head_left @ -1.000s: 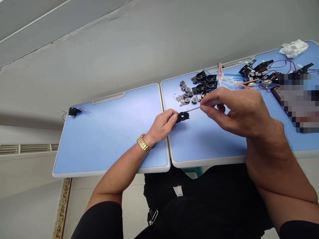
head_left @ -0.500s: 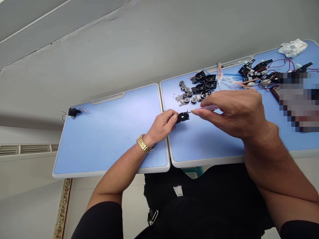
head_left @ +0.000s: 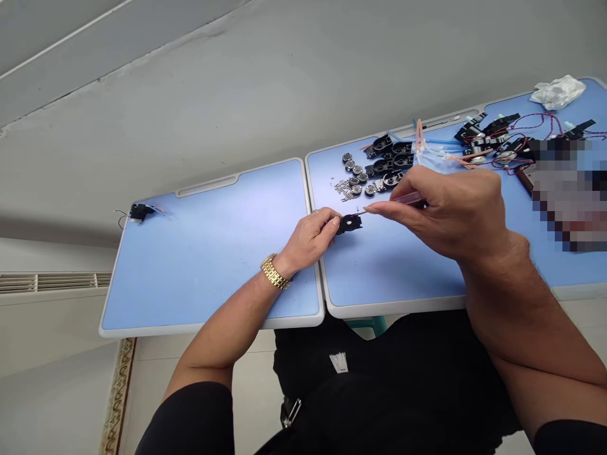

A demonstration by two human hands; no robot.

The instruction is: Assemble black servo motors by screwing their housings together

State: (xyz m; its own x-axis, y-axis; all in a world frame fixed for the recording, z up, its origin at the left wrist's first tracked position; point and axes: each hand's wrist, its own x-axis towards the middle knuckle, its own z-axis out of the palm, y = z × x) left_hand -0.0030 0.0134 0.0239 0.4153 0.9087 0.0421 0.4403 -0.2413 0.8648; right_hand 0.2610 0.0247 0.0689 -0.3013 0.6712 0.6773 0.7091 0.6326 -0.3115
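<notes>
My left hand [head_left: 310, 239], with a gold watch at the wrist, pinches a small black plastic housing [head_left: 351, 223] that has a pale round hole. A screwdriver [head_left: 408, 198] with a clear pinkish handle is gripped in my right hand [head_left: 446, 212]. Its thin shaft reaches left to the housing's upper edge; whether the tip touches a screw is too small to tell. Behind the hands lie a pile of small screws [head_left: 342, 188], several round metal gear-like parts [head_left: 357, 170] and several black housings [head_left: 380, 166], one partly covered by my right hand.
Blue and orange tubes [head_left: 420, 140] and black assemblies with red wires [head_left: 484, 142] lie at the back right. A crumpled white bag [head_left: 557, 93] sits in the far corner. One more black assembly [head_left: 139, 212] rests on the left table [head_left: 213, 253]. A seam divides the two tables.
The screwdriver handle has turned and tilted slightly within my right hand's fingers. My left hand and the black housing are almost where they were.
</notes>
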